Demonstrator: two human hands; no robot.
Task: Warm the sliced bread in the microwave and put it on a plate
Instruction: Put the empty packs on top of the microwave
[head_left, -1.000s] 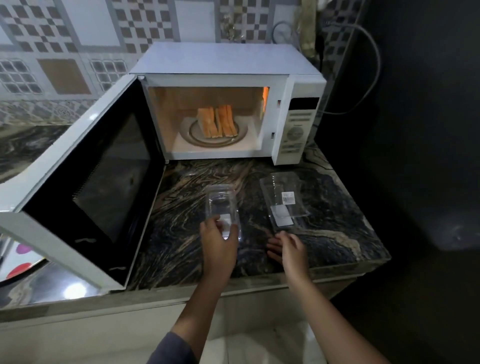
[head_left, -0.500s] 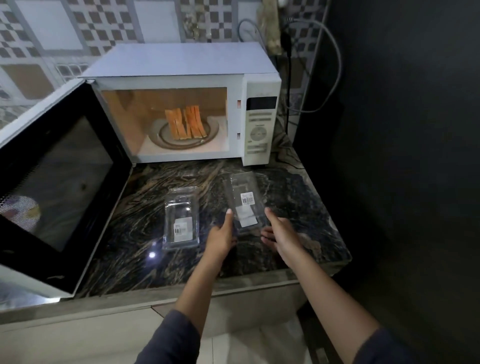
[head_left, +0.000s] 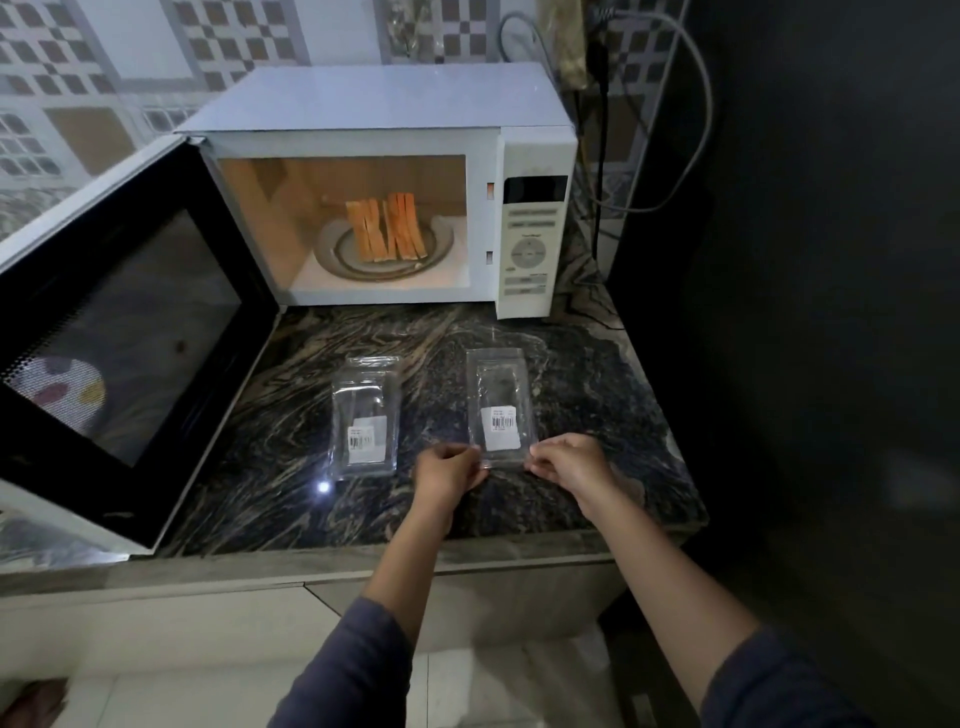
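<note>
Back wall is tiled: pale squares mixed with brown-and-white checker patterns, plus a couple of plain tan panels. The countertop is dark stone with tan swirly veins, and 1 bright glare spot sits on it near the front edge. The right side is a flat dark wall, really dim. A grey cable loops down in the corner beside a black cord. Under the counter there's a pale cabinet front, then light floor tiles.
</note>
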